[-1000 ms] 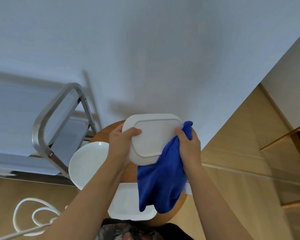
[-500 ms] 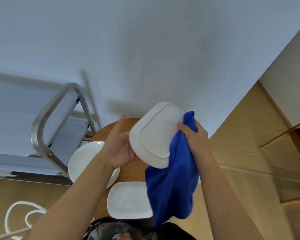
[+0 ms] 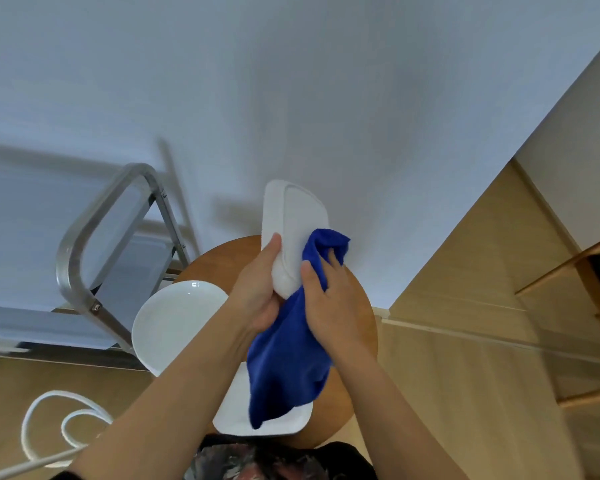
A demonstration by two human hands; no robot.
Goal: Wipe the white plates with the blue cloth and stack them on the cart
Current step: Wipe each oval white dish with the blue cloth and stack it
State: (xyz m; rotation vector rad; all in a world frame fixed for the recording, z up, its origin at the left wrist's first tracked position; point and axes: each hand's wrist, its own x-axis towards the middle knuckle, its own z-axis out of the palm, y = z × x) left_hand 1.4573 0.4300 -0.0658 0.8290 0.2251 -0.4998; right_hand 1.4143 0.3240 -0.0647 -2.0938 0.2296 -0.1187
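Plate's been swung round since a second ago: it was broadside to me with the underside facing, now I see it nearly edge-on, so I'd judge the wipe is moving to another face or the rim, not stacking yet. My left hand (image 3: 257, 292) grips the rectangular white plate (image 3: 293, 230) at its near end, thumb up along the left edge. My right hand (image 3: 329, 299) holds the blue cloth (image 3: 288, 358) bunched against the plate's right side, thumb on the foot-ring side, fingers curled into the cloth. Plate is held up between both hands, above the round wooden surface (image 3: 361, 306); its long axis runs away from me, far end pointing up and forward. Cloth tail hangs down below my right hand. Round white plate (image 3: 174, 323) lies just left of my left wrist, another rectangular plate (image 3: 232, 410) under my forearms, both unstacked. Cart (image 3: 94, 216) stands left of my left hand.
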